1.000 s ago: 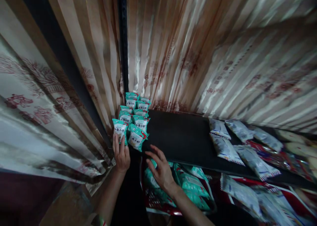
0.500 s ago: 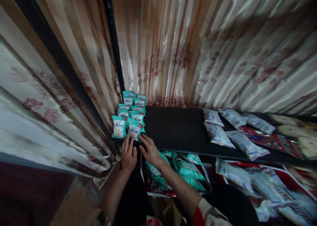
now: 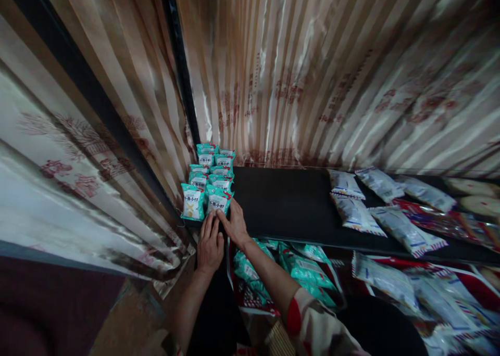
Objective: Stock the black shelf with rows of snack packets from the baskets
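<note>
Small teal-and-white snack bags [image 3: 192, 202] stand upright in two columns at the left end of a black shelf [image 3: 281, 200]. My right hand [image 3: 236, 224] is at the front bag of the right column [image 3: 219, 199], its thumb across the lower front and its fingers along the right side. Below that bag's bottom edge, my left hand [image 3: 211, 245] lies with fingers stretched out, the tips touching or nearly touching it. The far sides of the right fingers are hidden.
Under the shelf, a red-and-white box [image 3: 253, 310] contains more teal bags [image 3: 307, 270]. Silvery white packets [image 3: 359, 215] lie farther right on the shelf, and others [image 3: 386, 280] below. Patterned curtains [image 3: 289, 85] hang behind and left, beside a dark post [image 3: 182, 70].
My right fingers have moved up along the front right bag's side, with the thumb at its lower front. The bag stands a little straighter. The view has shifted slightly left.
</note>
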The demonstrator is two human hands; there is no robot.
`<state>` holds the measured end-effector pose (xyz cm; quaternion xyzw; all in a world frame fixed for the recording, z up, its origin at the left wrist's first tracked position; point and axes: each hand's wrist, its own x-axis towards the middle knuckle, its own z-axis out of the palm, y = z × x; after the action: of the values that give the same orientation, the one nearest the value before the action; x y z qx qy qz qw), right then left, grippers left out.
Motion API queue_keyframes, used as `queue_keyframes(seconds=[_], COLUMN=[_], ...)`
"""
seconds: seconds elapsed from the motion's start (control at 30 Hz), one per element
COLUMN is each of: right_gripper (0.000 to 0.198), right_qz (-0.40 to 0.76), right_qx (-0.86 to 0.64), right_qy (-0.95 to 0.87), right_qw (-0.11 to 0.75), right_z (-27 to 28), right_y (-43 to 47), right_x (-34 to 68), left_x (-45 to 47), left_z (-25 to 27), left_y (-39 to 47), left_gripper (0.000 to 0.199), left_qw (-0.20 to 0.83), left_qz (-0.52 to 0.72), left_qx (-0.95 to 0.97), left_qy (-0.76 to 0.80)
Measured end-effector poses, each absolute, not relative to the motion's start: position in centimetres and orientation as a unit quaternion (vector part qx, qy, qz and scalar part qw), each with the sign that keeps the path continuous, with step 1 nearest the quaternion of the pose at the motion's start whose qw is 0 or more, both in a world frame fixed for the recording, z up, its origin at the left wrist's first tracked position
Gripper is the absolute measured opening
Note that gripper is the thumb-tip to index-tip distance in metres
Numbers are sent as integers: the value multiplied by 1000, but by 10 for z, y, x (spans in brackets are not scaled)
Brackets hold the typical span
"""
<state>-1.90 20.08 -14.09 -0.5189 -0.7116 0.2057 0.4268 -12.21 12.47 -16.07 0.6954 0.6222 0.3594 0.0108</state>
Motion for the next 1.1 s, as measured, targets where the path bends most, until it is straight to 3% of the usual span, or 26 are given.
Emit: queue_keyframes(seconds=[0.6, 1.0, 1.1], right_gripper=[53, 71, 66], right_qz=[242, 271, 272], right_qx=[-572, -538, -535], right_qy=[-685, -690, -683], right_qw=[380, 400, 417], right_z=[-138, -145, -144], right_y=[224, 207, 193], right_x=[-19, -12, -3], left_x=[-116, -112, -111], left_z=[-155, -158, -156], left_y=[139, 131, 129], left_gripper=[57, 53, 45], left_qw=[52, 36, 30], left_qz=[303, 381, 403], left_qx=[690, 660, 649], left_qy=[655, 647, 644])
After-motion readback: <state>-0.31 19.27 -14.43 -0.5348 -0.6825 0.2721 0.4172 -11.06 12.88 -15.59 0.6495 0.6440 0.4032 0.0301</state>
